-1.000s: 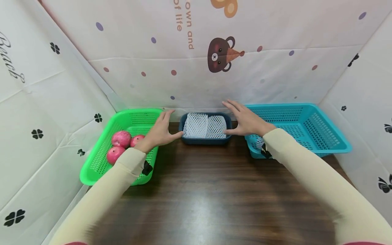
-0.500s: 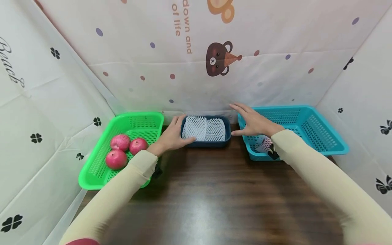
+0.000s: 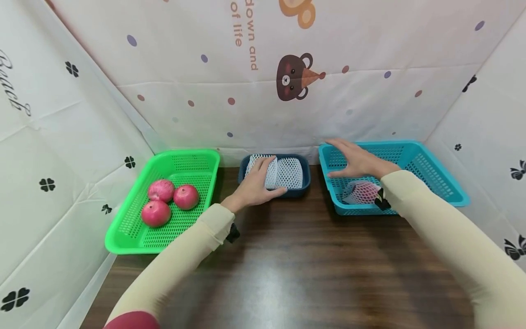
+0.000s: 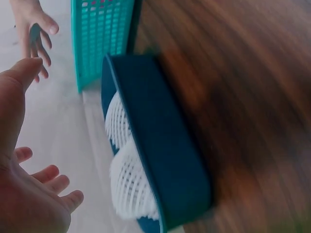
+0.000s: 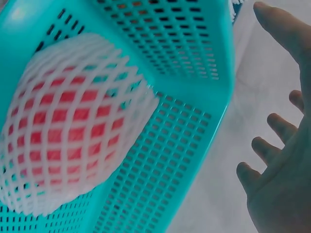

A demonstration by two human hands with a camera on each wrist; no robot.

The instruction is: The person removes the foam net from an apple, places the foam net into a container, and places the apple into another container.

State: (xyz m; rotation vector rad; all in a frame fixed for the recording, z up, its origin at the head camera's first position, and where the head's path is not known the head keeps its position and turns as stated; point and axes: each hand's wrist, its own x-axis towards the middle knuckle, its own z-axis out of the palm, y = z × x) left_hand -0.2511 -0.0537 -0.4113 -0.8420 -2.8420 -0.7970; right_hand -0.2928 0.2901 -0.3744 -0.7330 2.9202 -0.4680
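Observation:
My left hand hovers over the small dark blue box, fingers spread and nothing in them. Inside that box lie two white foam net sleeves, side by side; the left one is partly covered by the hand in the head view. My right hand is held over the left part of the blue basket, its fingers apart and holding nothing. Below it in the basket rests an apple in a white foam net; the right sleeve's cuff overlaps it in the head view.
On the left stands a green basket with three bare red apples, one of them the front apple. A patterned cloth wall rises right behind the containers. The dark wooden table spreads out in front.
Both hands have moved right: the left from beside the green basket to over the dark blue box, the right from that box's edge to over the blue basket. The netted apple shows more.

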